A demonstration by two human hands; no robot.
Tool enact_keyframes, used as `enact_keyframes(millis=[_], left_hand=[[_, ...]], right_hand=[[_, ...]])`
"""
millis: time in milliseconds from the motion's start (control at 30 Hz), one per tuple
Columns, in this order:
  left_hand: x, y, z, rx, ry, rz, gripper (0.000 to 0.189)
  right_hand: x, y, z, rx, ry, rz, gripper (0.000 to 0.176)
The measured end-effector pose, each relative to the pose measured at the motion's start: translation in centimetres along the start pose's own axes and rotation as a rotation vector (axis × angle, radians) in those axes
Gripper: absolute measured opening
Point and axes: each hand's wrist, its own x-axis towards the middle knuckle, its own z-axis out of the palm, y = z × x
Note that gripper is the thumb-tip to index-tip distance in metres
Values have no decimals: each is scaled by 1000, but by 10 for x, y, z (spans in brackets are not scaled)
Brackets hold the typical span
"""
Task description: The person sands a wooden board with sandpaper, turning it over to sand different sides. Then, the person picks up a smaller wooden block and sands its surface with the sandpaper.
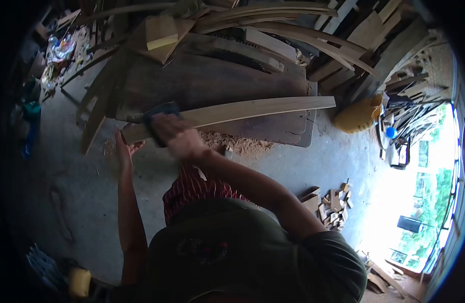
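A long, slightly curved wooden strip (pixel 262 106) lies across a dark board (pixel 227 81). At its left end my left hand (pixel 124 151) grips it, the thumb against the end and the other fingers by the near edge. My right hand (pixel 179 139), smeared by motion, is closed over a dark, flat block (pixel 164 109) resting on the strip's left part. The block's underside and exact kind are hidden.
Curved wooden pieces (pixel 288 33) are piled behind the board, with a handsaw (pixel 232 53) among them. Wood shavings (pixel 237 144) lie along the near edge. A yellow sack (pixel 358 115) stands right; wood offcuts (pixel 336 204) lie on the floor.
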Motion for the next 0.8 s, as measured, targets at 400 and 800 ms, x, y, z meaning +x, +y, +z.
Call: enact_keyframes(millis=[400, 800], left_hand=[[-8, -7, -2, -133, 79, 77, 77], [11, 26, -38, -252, -41, -264, 51]], right_hand=[[-135, 118, -80, -31, 339, 459, 51], [-354, 412, -143, -268, 1056, 956, 33]])
